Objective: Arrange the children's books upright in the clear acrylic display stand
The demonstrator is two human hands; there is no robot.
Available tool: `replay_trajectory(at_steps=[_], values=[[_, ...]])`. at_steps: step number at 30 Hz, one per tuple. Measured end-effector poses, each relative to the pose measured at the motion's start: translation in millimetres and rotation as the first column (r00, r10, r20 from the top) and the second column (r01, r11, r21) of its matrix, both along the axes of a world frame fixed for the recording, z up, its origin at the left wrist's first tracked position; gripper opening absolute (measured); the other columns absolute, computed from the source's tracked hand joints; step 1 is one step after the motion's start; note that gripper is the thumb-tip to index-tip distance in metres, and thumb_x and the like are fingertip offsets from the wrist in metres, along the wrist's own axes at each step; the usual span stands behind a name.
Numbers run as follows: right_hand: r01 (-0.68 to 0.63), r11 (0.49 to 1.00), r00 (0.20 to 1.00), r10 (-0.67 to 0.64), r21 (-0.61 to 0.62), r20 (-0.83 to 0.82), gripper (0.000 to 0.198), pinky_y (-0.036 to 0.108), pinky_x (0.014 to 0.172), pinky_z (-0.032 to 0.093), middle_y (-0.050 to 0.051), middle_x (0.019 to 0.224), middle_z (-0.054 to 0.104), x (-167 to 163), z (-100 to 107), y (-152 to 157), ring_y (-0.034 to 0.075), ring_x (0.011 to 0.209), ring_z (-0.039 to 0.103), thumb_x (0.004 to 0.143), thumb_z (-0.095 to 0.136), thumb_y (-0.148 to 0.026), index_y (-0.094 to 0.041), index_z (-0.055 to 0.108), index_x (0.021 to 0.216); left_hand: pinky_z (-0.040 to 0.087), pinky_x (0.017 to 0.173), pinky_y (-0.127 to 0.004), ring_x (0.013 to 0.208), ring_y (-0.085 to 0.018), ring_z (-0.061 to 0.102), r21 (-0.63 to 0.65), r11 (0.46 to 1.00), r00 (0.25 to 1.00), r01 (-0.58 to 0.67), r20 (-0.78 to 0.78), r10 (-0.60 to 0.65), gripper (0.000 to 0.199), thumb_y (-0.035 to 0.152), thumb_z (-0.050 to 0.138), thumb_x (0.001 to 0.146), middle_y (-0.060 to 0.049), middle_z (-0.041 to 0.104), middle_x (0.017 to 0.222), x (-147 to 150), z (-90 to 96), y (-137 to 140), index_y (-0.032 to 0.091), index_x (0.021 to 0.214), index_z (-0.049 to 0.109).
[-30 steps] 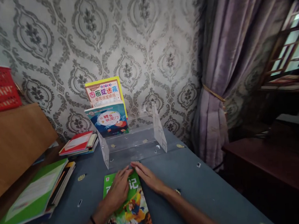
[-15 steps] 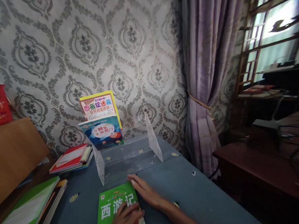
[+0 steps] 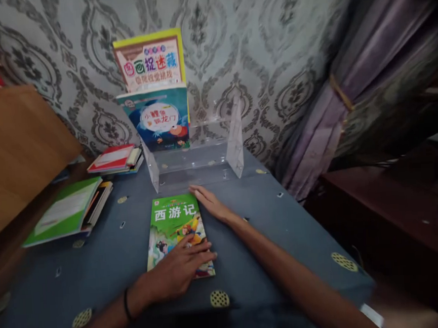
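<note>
A green picture book (image 3: 171, 226) with white characters and cartoon figures on its cover lies flat on the table. My left hand (image 3: 184, 265) rests on the lower right part of the cover, fingers stretched out. Along the book's upper right corner is my right hand (image 3: 211, 203), its fingers straight and close to the edge. Just beyond the book stands a clear acrylic book rack (image 3: 234, 138). At its left side lean a blue book (image 3: 157, 121) and, behind that, a yellow-edged book (image 3: 149, 64).
On the left lie a stack with a green book (image 3: 64, 210) on top and another with a red book (image 3: 111, 158) on top. A brown cardboard box (image 3: 25, 146) stands beside them. The blue tablecloth (image 3: 267, 220) runs to the right edge, near a purple curtain (image 3: 313, 133).
The view has tilted down, so the book and rack appear higher. My left hand has slid from near the title to the lower part of the cover. My right hand stays by the corner.
</note>
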State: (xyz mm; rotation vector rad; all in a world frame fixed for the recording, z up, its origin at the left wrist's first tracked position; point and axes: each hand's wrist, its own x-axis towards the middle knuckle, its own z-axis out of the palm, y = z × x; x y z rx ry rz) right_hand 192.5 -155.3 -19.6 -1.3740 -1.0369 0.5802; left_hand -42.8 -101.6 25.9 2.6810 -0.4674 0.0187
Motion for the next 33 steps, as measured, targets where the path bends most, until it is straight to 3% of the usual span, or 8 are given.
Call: replay_trajectory(at_steps=[12, 16, 18, 20, 22, 24, 27, 33], values=[[0.008, 1.0, 0.996, -0.008, -0.008, 0.09, 0.057, 0.047, 0.115, 0.039, 0.009, 0.138, 0.063, 0, -6, 0, 0.024, 0.131, 0.056, 0.096, 0.042, -0.066, -0.025, 0.058, 0.133, 0.026, 0.123, -0.048, 0.143, -0.018, 0.044, -0.063, 0.997, 0.999, 0.035, 0.0, -0.035, 0.05, 0.006, 0.04, 0.093, -0.01, 0.059, 0.143, -2, 6.9, -1, 0.021, 0.14, 0.048], [0.028, 0.997, 0.95, -0.005, -0.068, 0.313, 0.052, 0.048, 0.114, 0.041, 0.01, 0.141, 0.061, -3, -8, -3, 0.024, 0.13, 0.056, 0.1, 0.037, -0.056, -0.023, 0.056, 0.136, 0.029, 0.122, -0.046, 0.14, -0.02, 0.048, -0.136, 0.984, 0.991, -0.117, 0.047, 0.124, 0.05, 0.008, 0.042, 0.092, -0.008, 0.06, 0.142, 2, -2.7, 24, 0.023, 0.14, 0.048], [0.032, 0.994, 0.899, 0.019, -0.108, 0.438, 0.052, 0.049, 0.114, 0.04, 0.012, 0.145, 0.057, -6, -8, -6, 0.025, 0.134, 0.053, 0.101, 0.036, -0.052, -0.021, 0.053, 0.139, 0.033, 0.119, -0.046, 0.135, -0.02, 0.053, -0.197, 0.93, 0.935, -0.312, 0.112, 0.337, 0.048, 0.007, 0.036, 0.093, -0.008, 0.062, 0.139, 6, -10.9, 52, 0.023, 0.135, 0.053], [0.046, 0.989, 0.825, 0.043, -0.143, 0.563, 0.051, 0.053, 0.117, 0.035, 0.014, 0.146, 0.056, -11, -6, -8, 0.026, 0.14, 0.047, 0.102, 0.035, -0.048, -0.019, 0.052, 0.14, 0.041, 0.112, -0.044, 0.128, -0.022, 0.057, -0.276, 0.828, 0.827, -0.488, 0.158, 0.54, 0.043, 0.011, 0.036, 0.093, -0.01, 0.065, 0.134, 12, -18.3, 85, 0.02, 0.128, 0.059], [0.067, 0.983, 0.724, 0.069, -0.169, 0.686, 0.047, 0.058, 0.12, 0.026, 0.014, 0.144, 0.058, -19, -1, -8, 0.027, 0.142, 0.043, 0.103, 0.035, -0.042, -0.019, 0.051, 0.14, 0.046, 0.107, -0.043, 0.121, -0.023, 0.062, -0.349, 0.753, 0.762, -0.558, 0.143, 0.632, 0.039, 0.013, 0.04, 0.091, -0.012, 0.069, 0.127, 16, -23.4, 115, 0.017, 0.124, 0.06], [0.063, 0.98, 0.625, 0.108, -0.188, 0.773, 0.044, 0.062, 0.121, 0.021, 0.015, 0.141, 0.06, -29, 7, -4, 0.028, 0.142, 0.044, 0.103, 0.035, -0.036, -0.019, 0.05, 0.141, 0.046, 0.105, -0.041, 0.116, -0.022, 0.065, -0.431, 0.72, 0.763, -0.544, 0.104, 0.638, 0.037, 0.015, 0.041, 0.09, -0.011, 0.072, 0.12, 20, -26.0, 138, 0.016, 0.121, 0.06], [-0.063, 0.966, 0.529, 0.245, -0.25, 0.813, 0.043, 0.058, 0.12, 0.027, 0.016, 0.141, 0.06, -49, 20, 10, 0.027, 0.141, 0.045, 0.103, 0.037, -0.031, -0.017, 0.05, 0.142, 0.045, 0.105, -0.04, 0.113, -0.022, 0.066, -0.531, 0.671, 0.767, -0.517, 0.061, 0.639, 0.034, 0.018, 0.042, 0.09, -0.009, 0.076, 0.112, 24, -28.2, 154, 0.015, 0.119, 0.06], [-0.255, 0.905, 0.445, 0.422, -0.34, 0.79, 0.043, 0.051, 0.121, 0.03, 0.012, 0.145, 0.057, -94, 29, 39, 0.024, 0.144, 0.041, 0.104, 0.038, -0.027, -0.017, 0.049, 0.144, 0.044, 0.105, -0.039, 0.115, -0.021, 0.066, -0.569, 0.653, 0.768, -0.5, 0.058, 0.638, 0.033, 0.016, 0.043, 0.089, -0.009, 0.076, 0.112, 24, -33.3, 156, 0.016, 0.118, 0.058]])
